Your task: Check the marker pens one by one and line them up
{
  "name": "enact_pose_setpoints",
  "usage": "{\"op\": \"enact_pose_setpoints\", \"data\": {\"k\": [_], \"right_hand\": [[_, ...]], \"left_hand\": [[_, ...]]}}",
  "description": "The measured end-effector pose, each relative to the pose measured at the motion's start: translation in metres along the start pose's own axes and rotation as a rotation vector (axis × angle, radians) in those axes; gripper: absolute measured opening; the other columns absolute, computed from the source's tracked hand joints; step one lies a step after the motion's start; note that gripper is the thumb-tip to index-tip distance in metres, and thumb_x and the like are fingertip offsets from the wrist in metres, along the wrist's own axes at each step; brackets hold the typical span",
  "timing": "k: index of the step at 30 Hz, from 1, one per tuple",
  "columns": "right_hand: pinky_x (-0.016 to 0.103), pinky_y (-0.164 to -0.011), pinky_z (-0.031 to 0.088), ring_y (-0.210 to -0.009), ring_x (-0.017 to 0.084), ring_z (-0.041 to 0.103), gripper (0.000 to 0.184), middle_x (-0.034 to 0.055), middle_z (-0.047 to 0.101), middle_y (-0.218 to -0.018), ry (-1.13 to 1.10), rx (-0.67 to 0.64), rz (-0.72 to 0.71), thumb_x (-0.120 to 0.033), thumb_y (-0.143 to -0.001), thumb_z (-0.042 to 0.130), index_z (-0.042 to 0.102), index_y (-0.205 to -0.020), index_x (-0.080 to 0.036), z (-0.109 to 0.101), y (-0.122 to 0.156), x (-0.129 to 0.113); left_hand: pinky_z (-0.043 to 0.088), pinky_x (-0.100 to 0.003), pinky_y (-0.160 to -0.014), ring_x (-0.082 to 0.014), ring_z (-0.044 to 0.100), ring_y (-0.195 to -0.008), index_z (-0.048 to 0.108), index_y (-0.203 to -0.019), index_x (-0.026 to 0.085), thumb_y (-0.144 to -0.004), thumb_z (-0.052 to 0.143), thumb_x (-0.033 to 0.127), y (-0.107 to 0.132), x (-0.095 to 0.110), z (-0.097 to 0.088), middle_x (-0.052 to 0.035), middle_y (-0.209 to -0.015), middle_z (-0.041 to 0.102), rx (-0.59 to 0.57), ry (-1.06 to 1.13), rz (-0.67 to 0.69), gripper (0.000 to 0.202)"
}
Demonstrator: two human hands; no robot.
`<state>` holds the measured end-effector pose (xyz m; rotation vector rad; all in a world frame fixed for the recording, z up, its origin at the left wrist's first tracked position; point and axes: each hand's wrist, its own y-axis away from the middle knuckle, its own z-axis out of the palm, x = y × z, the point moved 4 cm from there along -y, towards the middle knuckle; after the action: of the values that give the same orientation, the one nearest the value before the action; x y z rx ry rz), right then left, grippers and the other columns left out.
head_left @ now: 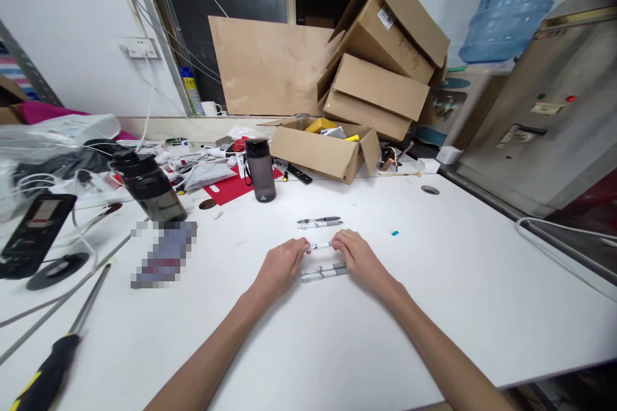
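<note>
A white pen (pixel 320 245) is held lengthwise between my two hands, just over the white table (pixel 463 308). My left hand (pixel 284 261) has its fingers closed on the pen's left end. The right end is pinched by my right hand (pixel 357 257). Beneath the held pen lie clear pens with grey ends (pixel 324 271), side by side on the tabletop and close to both hands. Farther off, a dark pen (pixel 318 219) and a white pen with a grey tip (pixel 320 224) lie parallel to each other.
A dark bottle (pixel 261 170) stands behind the pens, near an open cardboard box (pixel 318 148). To the left are another bottle (pixel 149 186), a pixelated flat object (pixel 166 255) and a screwdriver (pixel 58 353). A small blue piece (pixel 395 233) lies right of my hands.
</note>
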<state>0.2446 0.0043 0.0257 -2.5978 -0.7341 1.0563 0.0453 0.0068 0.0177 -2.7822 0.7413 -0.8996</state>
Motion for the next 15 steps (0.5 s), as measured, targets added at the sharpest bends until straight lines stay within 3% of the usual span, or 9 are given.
{"op": "enact_pose_setpoints", "data": {"k": [6, 8, 10, 12, 15], "right_hand": [[0.036, -0.091, 0.043, -0.101, 0.024, 0.057, 0.016, 0.0042, 0.068, -0.106, -0.195, 0.062, 0.042, -0.032, -0.099, 0.052, 0.066, -0.103, -0.026, -0.0074, 0.0005, 0.0025], [0.036, -0.091, 0.045, -0.099, 0.023, 0.060, 0.021, 0.0043, 0.068, -0.113, -0.274, 0.044, 0.108, -0.038, -0.095, 0.058, 0.067, -0.111, -0.027, -0.0083, 0.0014, 0.0037], [0.034, -0.083, 0.048, -0.089, 0.022, 0.063, 0.025, 0.0041, 0.071, -0.104, -0.345, -0.015, 0.202, -0.044, -0.095, 0.057, 0.069, -0.106, -0.026, -0.0064, 0.0024, 0.0063], [0.032, -0.073, 0.048, -0.076, 0.020, 0.062, 0.037, 0.0030, 0.069, -0.081, -0.395, -0.034, 0.276, -0.047, -0.099, 0.045, 0.070, -0.085, -0.023, -0.0055, 0.0026, 0.0092], [0.033, -0.085, 0.048, -0.090, 0.022, 0.064, 0.021, 0.0033, 0.071, -0.093, -0.442, 0.025, 0.193, -0.039, -0.094, 0.058, 0.071, -0.090, -0.023, -0.0085, -0.0001, 0.0081]], "left_hand": [[0.039, -0.030, -0.070, -0.0219, 0.060, -0.078, 0.057, -0.086, 0.026, -0.106, 0.026, 0.041, -0.0025, -0.0017, -0.0014, -0.0025, -0.089, 0.065, -0.003, 0.061, -0.036, 0.040], [0.039, -0.030, -0.070, -0.0218, 0.060, -0.079, 0.057, -0.087, 0.026, -0.106, 0.026, 0.040, -0.0023, -0.0022, -0.0003, -0.0025, -0.089, 0.065, -0.010, 0.067, -0.041, 0.039], [0.040, -0.030, -0.071, -0.0220, 0.060, -0.080, 0.058, -0.089, 0.026, -0.106, 0.028, 0.039, -0.0019, -0.0021, 0.0010, -0.0026, -0.090, 0.065, -0.017, 0.073, -0.036, 0.036], [0.041, -0.031, -0.073, -0.0222, 0.061, -0.083, 0.058, -0.090, 0.026, -0.106, 0.029, 0.039, -0.0016, -0.0021, 0.0026, -0.0023, -0.091, 0.065, -0.035, 0.091, -0.034, 0.036], [0.041, -0.031, -0.073, -0.0219, 0.061, -0.082, 0.057, -0.089, 0.026, -0.106, 0.028, 0.040, -0.0017, -0.0031, 0.0037, -0.0018, -0.089, 0.065, -0.033, 0.108, -0.051, 0.036]]}}
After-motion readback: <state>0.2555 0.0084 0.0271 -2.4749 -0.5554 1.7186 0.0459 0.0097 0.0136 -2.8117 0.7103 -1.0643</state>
